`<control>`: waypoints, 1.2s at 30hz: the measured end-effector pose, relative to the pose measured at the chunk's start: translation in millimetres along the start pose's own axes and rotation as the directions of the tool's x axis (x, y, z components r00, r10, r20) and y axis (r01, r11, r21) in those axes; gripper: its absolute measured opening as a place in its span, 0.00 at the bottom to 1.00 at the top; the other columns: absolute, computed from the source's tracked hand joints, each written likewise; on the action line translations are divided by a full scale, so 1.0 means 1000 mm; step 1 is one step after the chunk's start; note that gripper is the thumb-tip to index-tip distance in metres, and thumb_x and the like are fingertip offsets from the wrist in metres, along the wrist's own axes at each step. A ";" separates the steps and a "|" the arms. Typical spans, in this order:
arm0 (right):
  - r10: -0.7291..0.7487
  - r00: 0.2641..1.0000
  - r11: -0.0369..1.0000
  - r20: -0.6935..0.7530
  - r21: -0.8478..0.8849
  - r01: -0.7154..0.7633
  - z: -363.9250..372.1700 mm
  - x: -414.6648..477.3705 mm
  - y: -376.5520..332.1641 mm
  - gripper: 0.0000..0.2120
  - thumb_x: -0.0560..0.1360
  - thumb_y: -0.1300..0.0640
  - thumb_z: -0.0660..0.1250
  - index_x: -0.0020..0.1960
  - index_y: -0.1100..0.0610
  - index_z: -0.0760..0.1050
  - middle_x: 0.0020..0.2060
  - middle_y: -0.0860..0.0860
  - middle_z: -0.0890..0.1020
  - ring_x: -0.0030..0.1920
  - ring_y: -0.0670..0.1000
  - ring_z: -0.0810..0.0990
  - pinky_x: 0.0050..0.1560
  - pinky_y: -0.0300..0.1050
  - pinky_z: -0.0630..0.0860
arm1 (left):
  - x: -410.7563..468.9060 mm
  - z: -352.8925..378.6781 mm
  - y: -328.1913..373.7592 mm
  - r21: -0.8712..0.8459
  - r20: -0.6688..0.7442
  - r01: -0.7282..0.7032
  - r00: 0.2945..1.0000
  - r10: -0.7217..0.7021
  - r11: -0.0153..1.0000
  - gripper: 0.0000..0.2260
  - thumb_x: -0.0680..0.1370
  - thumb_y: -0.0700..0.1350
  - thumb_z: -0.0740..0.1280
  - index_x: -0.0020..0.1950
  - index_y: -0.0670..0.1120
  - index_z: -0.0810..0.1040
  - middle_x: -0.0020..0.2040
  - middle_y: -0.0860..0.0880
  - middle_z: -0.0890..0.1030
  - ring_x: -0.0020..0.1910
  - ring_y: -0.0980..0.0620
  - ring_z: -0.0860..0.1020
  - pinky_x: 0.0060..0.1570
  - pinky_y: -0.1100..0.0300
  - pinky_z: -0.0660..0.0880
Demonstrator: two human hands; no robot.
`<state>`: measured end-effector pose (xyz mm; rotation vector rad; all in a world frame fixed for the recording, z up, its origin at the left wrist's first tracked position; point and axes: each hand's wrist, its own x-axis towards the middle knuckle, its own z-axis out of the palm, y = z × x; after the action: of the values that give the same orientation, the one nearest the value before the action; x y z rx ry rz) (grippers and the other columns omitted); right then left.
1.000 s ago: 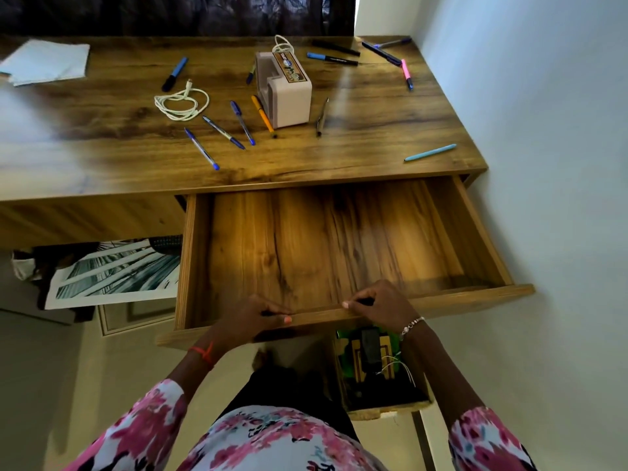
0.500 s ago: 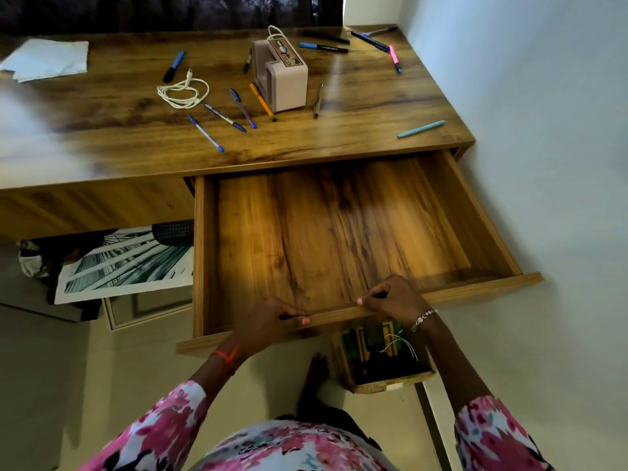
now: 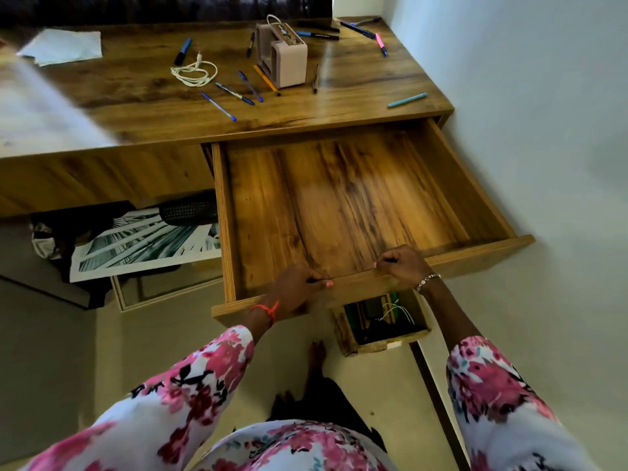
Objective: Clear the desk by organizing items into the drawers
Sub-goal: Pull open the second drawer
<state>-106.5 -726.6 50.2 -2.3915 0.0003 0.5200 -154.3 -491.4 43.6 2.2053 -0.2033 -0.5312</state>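
A wide wooden drawer stands pulled far out from under the desk, and nothing lies inside it. My left hand grips the drawer's front edge left of centre. My right hand grips the same edge further right. On the desk lie several pens, a coiled white cable, a beige box-shaped device, a light blue pen near the right edge and a sheet of paper at the far left.
A white wall runs close along the desk's right side. Below the drawer, a small wooden box with wires sits on the floor by my foot. A framed print leans under the desk at left.
The drawer has slid further out toward me, with both hands staying on its front edge. The view has shifted back and down.
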 end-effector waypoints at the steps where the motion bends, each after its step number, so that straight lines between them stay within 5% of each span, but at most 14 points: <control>1: 0.006 1.000 1.000 -0.004 -0.003 -0.006 0.002 -0.004 0.002 0.08 0.73 0.58 0.68 0.46 0.63 0.82 0.32 0.54 0.81 0.33 0.49 0.74 0.35 0.40 0.65 | -0.003 0.003 0.000 0.001 0.001 0.003 1.000 -0.003 1.000 0.13 0.78 0.47 0.64 0.58 0.42 0.80 0.52 0.44 0.83 0.45 0.54 0.77 0.43 0.62 0.69; 3: 0.017 1.000 1.000 -0.007 0.000 -0.017 0.004 -0.011 0.006 0.08 0.73 0.58 0.68 0.46 0.62 0.82 0.38 0.61 0.83 0.37 0.52 0.75 0.39 0.41 0.66 | -0.009 0.010 0.000 0.012 -0.003 0.004 1.000 -0.004 1.000 0.13 0.78 0.48 0.64 0.58 0.42 0.80 0.49 0.43 0.83 0.41 0.55 0.75 0.38 0.63 0.67; 8: 0.034 0.999 0.998 -0.009 0.048 -0.033 0.008 -0.032 0.016 0.07 0.72 0.58 0.68 0.44 0.60 0.82 0.39 0.62 0.83 0.39 0.53 0.76 0.42 0.43 0.67 | -0.022 0.027 -0.002 0.006 -0.017 -0.004 1.000 0.004 1.000 0.12 0.78 0.48 0.64 0.55 0.44 0.81 0.46 0.44 0.83 0.35 0.59 0.72 0.36 0.64 0.66; 14: -0.006 1.000 1.000 -0.018 -0.013 0.006 0.010 -0.036 0.016 0.12 0.74 0.57 0.67 0.32 0.50 0.76 0.25 0.44 0.73 0.29 0.43 0.69 0.32 0.39 0.64 | -0.030 0.028 0.004 0.040 -0.049 0.010 0.999 -0.008 0.999 0.12 0.77 0.47 0.65 0.56 0.42 0.80 0.51 0.45 0.83 0.48 0.50 0.79 0.50 0.56 0.73; 18: -0.026 1.000 0.998 0.003 -0.064 0.026 0.009 -0.035 0.015 0.09 0.74 0.57 0.65 0.36 0.55 0.79 0.25 0.48 0.73 0.29 0.45 0.70 0.32 0.40 0.63 | -0.033 0.029 0.007 0.058 -0.058 0.007 0.998 -0.003 0.998 0.13 0.78 0.46 0.64 0.58 0.42 0.79 0.53 0.45 0.83 0.48 0.53 0.79 0.49 0.61 0.72; 23: -0.050 0.998 0.988 0.025 -0.148 0.053 0.012 -0.034 0.016 0.12 0.76 0.56 0.63 0.41 0.61 0.81 0.35 0.57 0.79 0.38 0.53 0.75 0.39 0.43 0.66 | -0.042 0.035 0.010 0.105 -0.091 0.022 0.996 -0.013 0.994 0.14 0.79 0.46 0.62 0.61 0.42 0.77 0.54 0.43 0.82 0.51 0.47 0.79 0.53 0.54 0.73; 30: 0.011 0.999 0.967 -0.044 -0.255 -0.021 0.020 -0.035 0.009 0.20 0.76 0.53 0.61 0.25 0.47 0.66 0.25 0.45 0.69 0.32 0.48 0.70 0.46 0.44 0.62 | -0.060 0.022 -0.003 0.143 -0.078 -0.028 0.996 0.039 0.989 0.13 0.80 0.44 0.60 0.62 0.43 0.76 0.57 0.44 0.80 0.56 0.49 0.77 0.52 0.63 0.68; 34: 0.075 0.987 0.926 -0.142 -0.357 -0.122 0.027 -0.031 0.006 0.13 0.75 0.49 0.62 0.39 0.55 0.79 0.39 0.53 0.81 0.47 0.55 0.78 0.61 0.50 0.62 | -0.071 -0.002 -0.022 0.176 -0.087 -0.033 0.995 0.049 0.984 0.14 0.80 0.42 0.60 0.64 0.43 0.74 0.64 0.45 0.77 0.63 0.50 0.74 0.63 0.61 0.68; 36: 0.069 0.969 0.909 -0.237 -0.385 -0.158 0.031 -0.030 0.007 0.13 0.74 0.51 0.62 0.39 0.57 0.79 0.38 0.56 0.83 0.46 0.57 0.79 0.64 0.50 0.60 | -0.076 -0.018 -0.032 0.180 -0.112 -0.031 0.992 0.052 0.983 0.14 0.79 0.42 0.61 0.64 0.41 0.74 0.64 0.44 0.76 0.63 0.49 0.74 0.63 0.59 0.69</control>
<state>-146.1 -716.4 35.3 -2.8575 0.1458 0.3287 -216.2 -434.3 52.3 2.3925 -0.2420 -0.3719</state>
